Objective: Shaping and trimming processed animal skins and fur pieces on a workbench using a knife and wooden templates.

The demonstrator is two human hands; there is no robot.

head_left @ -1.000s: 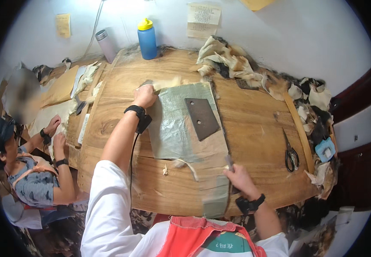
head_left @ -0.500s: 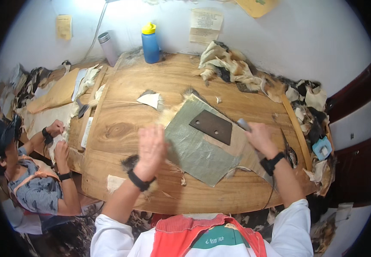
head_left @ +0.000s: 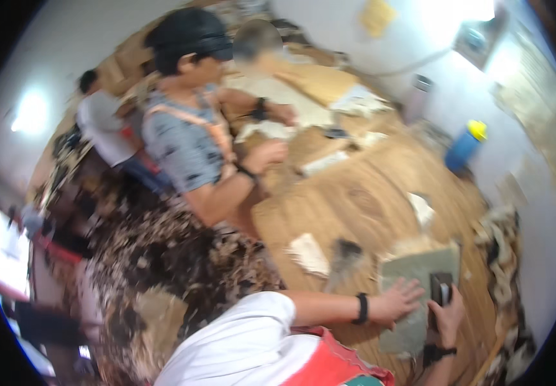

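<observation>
Grey-green sheet [head_left: 419, 273] lies under left hand [head_left: 399, 301]'s spread fingers [head_left: 413, 289].

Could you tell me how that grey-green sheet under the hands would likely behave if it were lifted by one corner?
The sheet lies flat and thin on the table, so it would probably droop rather than stay stiff. It looks light, likely sliding easily when pushed. The left hand presses on it and the right hand rests beside a dark patch, which suggests it needs holding down.

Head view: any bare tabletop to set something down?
Bare wood lies between the blue bottle and the grey-green sheet. Crowded: both hands, left hand and right hand, on the sheet; scraps along the wall.
</observation>
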